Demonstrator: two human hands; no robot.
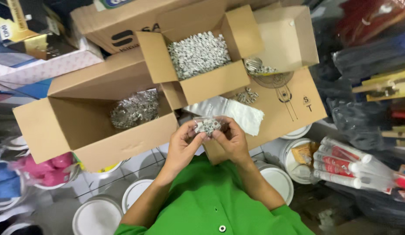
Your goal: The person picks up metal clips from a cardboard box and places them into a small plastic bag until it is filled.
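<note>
Both hands hold a small clear plastic bag of little silver metal pieces (pixel 207 125) in front of my chest. My left hand (pixel 183 141) pinches its left side, and my right hand (pixel 232 138) grips its right side. Just beyond the bag, a small open cardboard box (pixel 211 85) is heaped with the same silver pieces (pixel 199 53). A larger open cardboard box (pixel 87 126) at the left holds a clear bag of filled packets (pixel 135 109). Flat empty clear bags (pixel 230 111) lie on a cardboard lid behind my hands.
More cardboard boxes (pixel 289 35) stand behind, one with loose silver pieces (pixel 257 66) at its edge. White round tubs (pixel 278 180) sit on a wire rack below. Red-and-white tubes (pixel 346 165) lie at the right, pink items (pixel 52 167) at the left.
</note>
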